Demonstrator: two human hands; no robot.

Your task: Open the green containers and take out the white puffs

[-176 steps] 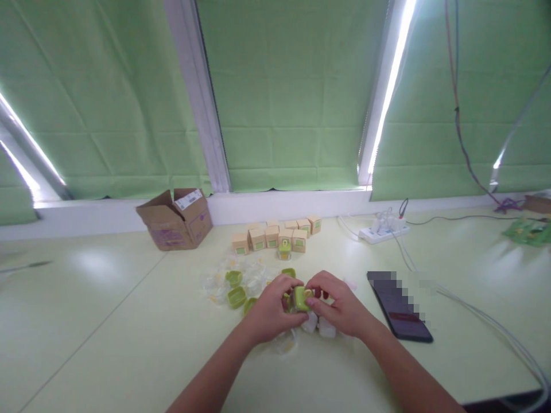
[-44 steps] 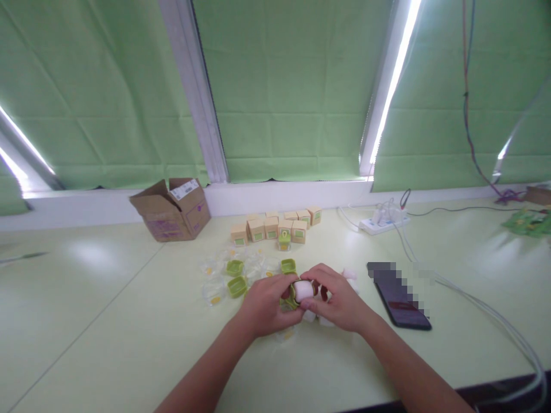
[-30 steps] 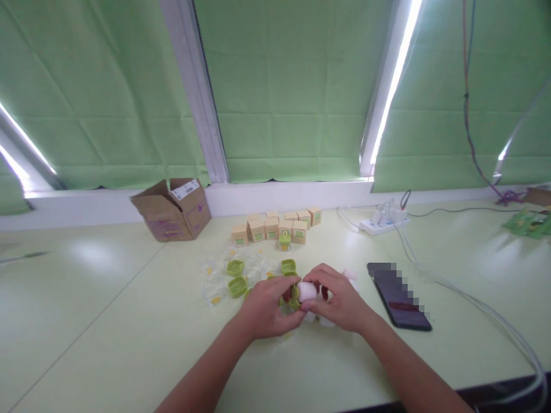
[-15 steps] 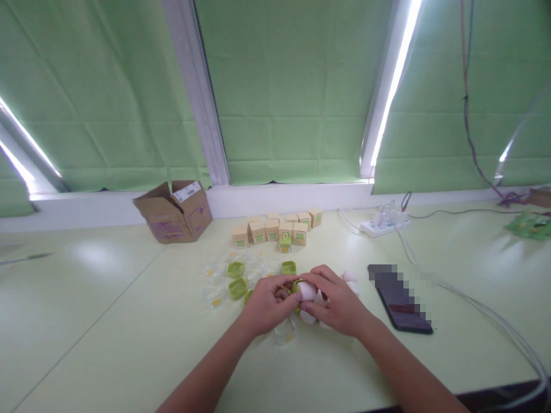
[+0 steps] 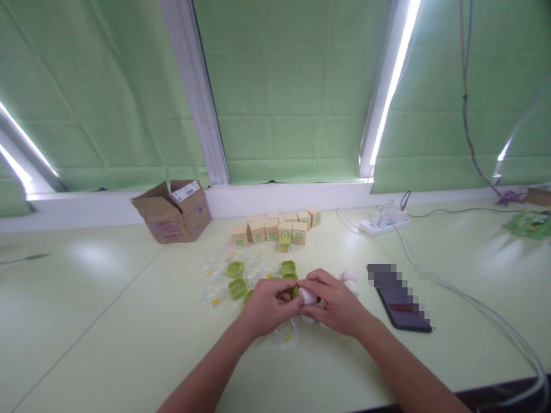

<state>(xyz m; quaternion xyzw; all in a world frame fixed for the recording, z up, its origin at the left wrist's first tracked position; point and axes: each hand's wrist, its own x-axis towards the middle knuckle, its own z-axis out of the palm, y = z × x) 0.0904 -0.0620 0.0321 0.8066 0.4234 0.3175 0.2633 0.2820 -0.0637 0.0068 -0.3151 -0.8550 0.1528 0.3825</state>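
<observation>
My left hand (image 5: pixel 271 304) grips a small green lid (image 5: pixel 295 292), mostly covered by the fingers. Against its right side, my right hand (image 5: pixel 333 301) presses a soft white-pink piece (image 5: pixel 307 296), round and puffy like a sponge. The two pieces touch, and the join between them is partly hidden. Left of my hands lie several green lids (image 5: pixel 237 288) with hollow sides up, among clear plastic cups (image 5: pixel 214 293) with yellow marks. One clear cup (image 5: pixel 284 332) stands just below my left hand. More soft white and pink pieces (image 5: pixel 350 282) lie behind and under my right hand.
Small cardboard boxes (image 5: pixel 271 229) stand in rows at the back, with a closed green-lidded cup (image 5: pixel 284 242) before them. An open carton (image 5: pixel 178 215) is at back left. A dark phone (image 5: pixel 400 301), a power strip (image 5: pixel 383 223) and white cables (image 5: pixel 486 312) are on the right.
The fingers of my right hand have shifted slightly over the soft piece, which is pressed closer to the green lid. Both hands stay in nearly the same place.
</observation>
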